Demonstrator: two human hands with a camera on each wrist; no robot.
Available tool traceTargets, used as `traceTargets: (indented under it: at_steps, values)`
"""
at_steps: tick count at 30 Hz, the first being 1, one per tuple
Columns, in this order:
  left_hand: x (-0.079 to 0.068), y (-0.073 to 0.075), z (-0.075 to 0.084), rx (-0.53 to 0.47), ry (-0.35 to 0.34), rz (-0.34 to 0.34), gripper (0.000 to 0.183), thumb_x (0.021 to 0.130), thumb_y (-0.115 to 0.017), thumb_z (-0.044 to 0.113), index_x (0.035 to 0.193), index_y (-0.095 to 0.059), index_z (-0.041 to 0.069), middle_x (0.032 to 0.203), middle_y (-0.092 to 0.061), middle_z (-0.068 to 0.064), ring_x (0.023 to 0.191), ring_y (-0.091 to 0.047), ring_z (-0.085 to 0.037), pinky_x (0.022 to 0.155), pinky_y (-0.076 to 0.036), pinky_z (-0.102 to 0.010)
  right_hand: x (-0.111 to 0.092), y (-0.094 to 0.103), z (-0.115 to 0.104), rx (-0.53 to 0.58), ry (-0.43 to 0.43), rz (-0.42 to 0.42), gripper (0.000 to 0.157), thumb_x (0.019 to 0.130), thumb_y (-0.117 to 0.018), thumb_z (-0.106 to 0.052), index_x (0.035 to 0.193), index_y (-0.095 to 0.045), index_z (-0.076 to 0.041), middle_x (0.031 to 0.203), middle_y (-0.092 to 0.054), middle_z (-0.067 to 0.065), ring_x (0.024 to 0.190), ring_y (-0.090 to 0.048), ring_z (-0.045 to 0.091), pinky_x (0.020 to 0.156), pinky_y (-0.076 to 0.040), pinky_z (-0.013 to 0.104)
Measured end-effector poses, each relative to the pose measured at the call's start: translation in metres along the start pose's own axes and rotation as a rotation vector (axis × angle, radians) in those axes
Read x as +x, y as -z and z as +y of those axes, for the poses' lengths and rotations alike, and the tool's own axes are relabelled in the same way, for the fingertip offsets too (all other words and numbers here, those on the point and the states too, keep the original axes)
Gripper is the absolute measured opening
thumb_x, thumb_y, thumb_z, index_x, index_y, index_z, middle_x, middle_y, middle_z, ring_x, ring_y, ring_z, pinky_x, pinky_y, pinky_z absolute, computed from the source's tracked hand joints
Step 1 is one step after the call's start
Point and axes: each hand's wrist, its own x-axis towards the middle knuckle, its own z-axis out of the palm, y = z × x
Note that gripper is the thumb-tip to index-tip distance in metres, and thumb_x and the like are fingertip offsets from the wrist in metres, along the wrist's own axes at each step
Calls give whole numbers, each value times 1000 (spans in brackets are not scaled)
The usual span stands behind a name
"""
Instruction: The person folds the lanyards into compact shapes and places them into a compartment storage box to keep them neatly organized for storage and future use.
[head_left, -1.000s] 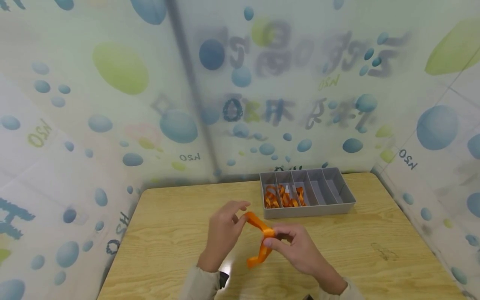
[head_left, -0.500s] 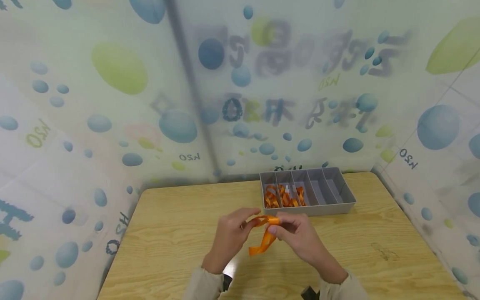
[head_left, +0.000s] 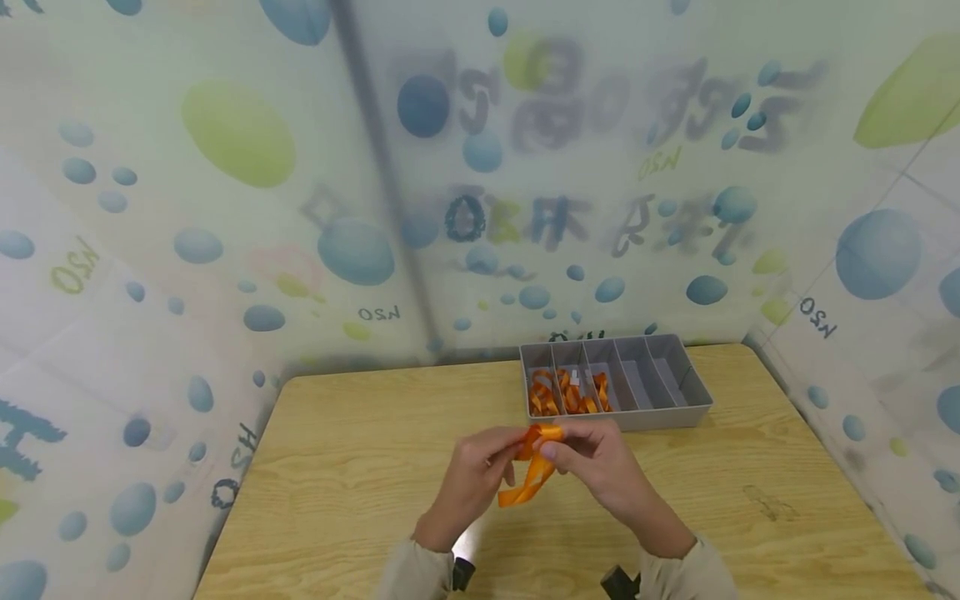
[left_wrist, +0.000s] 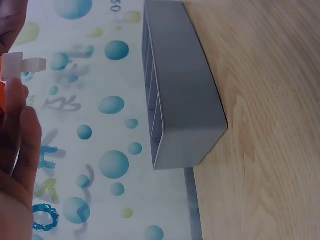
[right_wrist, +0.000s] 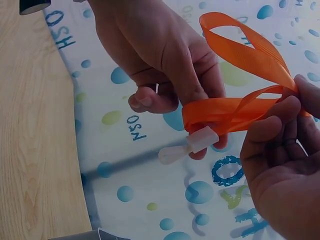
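An orange ribbon lanyard (head_left: 534, 483) is folded in loops between both hands, its tail hanging down over the table. My left hand (head_left: 468, 475) pinches the left part of the loop, near a white plastic clip (right_wrist: 202, 140) seen in the right wrist view. With thumb and fingers, my right hand (head_left: 611, 479) pinches the gathered ribbon at the other side. In the right wrist view, one ribbon loop (right_wrist: 245, 50) stands up above the right fingertips. The left wrist view catches only the clip (left_wrist: 12, 66) and a sliver of orange.
A grey divided box (head_left: 622, 419) stands at the back of the wooden table (head_left: 360, 442), just beyond the hands. Orange lanyards (head_left: 576, 396) lie in its three left compartments; the other compartments show bare floors. A patterned curtain wall (head_left: 480, 283) rises behind the table.
My left hand has moved right and up to meet the right hand. The ribbon stretched between them has folded into a shorter loop, and its tail hangs a little higher.
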Motion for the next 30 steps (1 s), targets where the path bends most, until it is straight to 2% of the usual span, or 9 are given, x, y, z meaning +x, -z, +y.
traceTargets:
  at_steps: [4,9,13,16,19,22,25,28,30]
  values:
    - [-2,-3,1,-116,106,-34,21,100,-52,-3,114,-68,-6,89,-70,-17,58,-60,-17,50,-55,-29,1,1,0,-5,1,-5,13,97,-60,1,103,-70,7,91,-69,0,66,-53,13,58,-49,26]
    - [-3,-2,5,-243,251,-66,33,108,-40,9,116,-66,-8,84,-66,-21,62,-59,-10,58,-56,-30,2,1,-1,-5,-9,-3,13,97,-61,-1,104,-71,5,90,-69,1,66,-54,12,58,-49,24]
    - [-4,-1,5,-308,265,-77,52,109,-37,31,118,-64,-13,86,-66,-25,67,-58,-4,62,-55,-27,4,1,-1,-22,22,-10,12,98,-59,2,101,-70,6,87,-66,1,64,-53,15,56,-49,28]
    - [-6,-2,4,-352,248,-87,66,100,-48,48,118,-64,-14,91,-68,-27,72,-63,-4,60,-54,-25,4,1,0,-25,30,-11,12,97,-58,3,100,-70,5,84,-63,2,64,-52,16,55,-48,30]
    - [-6,-3,5,-394,247,-97,74,87,-59,55,115,-65,-13,92,-69,-27,74,-66,-6,56,-55,-25,4,1,1,-29,35,-12,13,97,-57,4,100,-70,4,84,-62,3,64,-52,16,55,-48,31]
    - [-6,-4,9,-390,262,-105,63,84,-68,49,110,-69,-9,86,-69,-24,69,-65,-5,53,-55,-27,4,1,2,-34,31,-11,13,97,-58,4,102,-70,5,85,-63,3,65,-52,15,57,-49,28]
    - [-6,-4,12,-368,280,-116,41,88,-74,33,105,-72,-4,81,-68,-21,63,-61,-5,53,-54,-27,5,0,3,-47,29,-9,13,97,-59,3,103,-71,5,87,-65,2,66,-53,13,58,-49,25]
    - [-6,-5,12,-354,285,-123,21,91,-73,16,103,-73,-1,76,-66,-20,58,-56,-6,50,-54,-28,5,0,4,-48,34,-18,13,97,-60,3,103,-71,5,89,-68,3,67,-54,12,58,-49,25]
    - [-6,-6,11,-346,262,-123,16,92,-70,9,102,-72,-3,73,-64,-20,54,-54,-7,45,-52,-29,5,0,5,-45,31,-23,13,97,-60,2,102,-71,5,91,-69,4,68,-56,12,59,-51,25]
